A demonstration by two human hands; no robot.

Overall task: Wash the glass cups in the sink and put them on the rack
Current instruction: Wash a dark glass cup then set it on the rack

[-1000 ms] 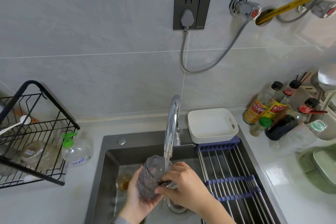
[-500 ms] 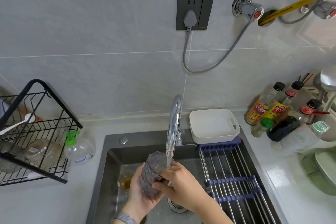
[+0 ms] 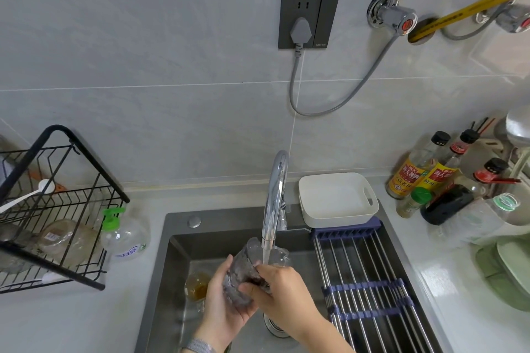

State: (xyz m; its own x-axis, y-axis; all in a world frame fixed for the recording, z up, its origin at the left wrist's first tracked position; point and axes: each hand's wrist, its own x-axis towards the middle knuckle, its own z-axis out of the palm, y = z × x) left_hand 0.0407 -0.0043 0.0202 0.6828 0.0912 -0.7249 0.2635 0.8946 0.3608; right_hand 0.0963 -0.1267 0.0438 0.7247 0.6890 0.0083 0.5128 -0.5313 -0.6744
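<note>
**One cup under the tap, one more waiting in the sink**

The counter (image 3: pixel 86 321) carries everything here. The sink (image 3: pixel 172 246) sits at 6 o'clock of the view. The black wire rack (image 3: pixel 86 178) stands on the counter at 9 o'clock, well apart from the sink. Something of glass seems to lie on its lower shelf, but I cannot tell if it is a washed cup.

Over the right part of the sink lies a roll-up drying mat (image 3: pixel 370 281), at 4 o'clock, with a white tray (image 3: pixel 337 198) behind it.

The faucet (image 3: pixel 275 195) runs, and its stream falls into the textured glass cup (image 3: pixel 243 269), which is tilted with its mouth toward 1 o'clock. The left hand (image 3: pixel 220 301) holds this cup from below, fingers curled around its body. The right hand (image 3: pixel 284 289) grips it at the rim side, and the fingers seem to go inside to rub.

A second cup (image 3: pixel 198 286), with brown liquid in it, stands on the sink floor at 9 o'clock of the hands, just beside them.

My judgement: the task is in an early or middle stage. The held cup needs rinsing and the way to the rack; the brown one is not yet washed.
</note>
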